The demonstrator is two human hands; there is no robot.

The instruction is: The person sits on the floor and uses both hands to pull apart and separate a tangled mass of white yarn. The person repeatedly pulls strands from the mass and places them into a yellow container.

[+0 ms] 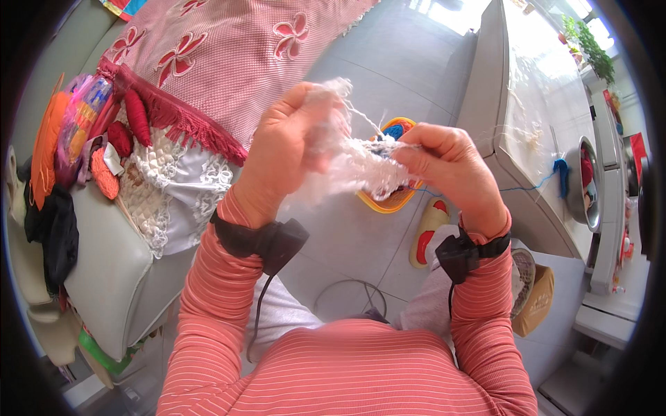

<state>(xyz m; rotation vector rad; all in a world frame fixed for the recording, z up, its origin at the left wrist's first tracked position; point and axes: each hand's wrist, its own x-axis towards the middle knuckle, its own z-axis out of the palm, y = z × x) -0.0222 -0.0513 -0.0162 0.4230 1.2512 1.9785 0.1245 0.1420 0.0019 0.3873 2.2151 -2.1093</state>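
Observation:
A fluffy white piece of yarn fabric (pixel 359 174) is held up between my two hands, its left part blurred. My left hand (pixel 291 140) grips its upper left side, with fingers partly hidden by the white fibres. At the other edge, my right hand (pixel 442 161) pinches the fabric between thumb and fingertips. A loose white strand (pixel 367 118) runs across the top from left to right. Below and behind the fabric stands a yellow-orange plastic basket (pixel 387 208) on the floor, with blue yarn (pixel 398 129) inside, partly covered by the fabric and my right hand.
On my left, a grey sofa (pixel 106 260) carries orange yarn (pixel 49 145), red yarn balls (pixel 137 117) and a lace cloth (pixel 182 192). A pink fringed cover (pixel 223 57) lies ahead. To the right stands a table (pixel 541 140) bearing a metal bowl (pixel 580 182). A slipper (pixel 429 234) is on the floor.

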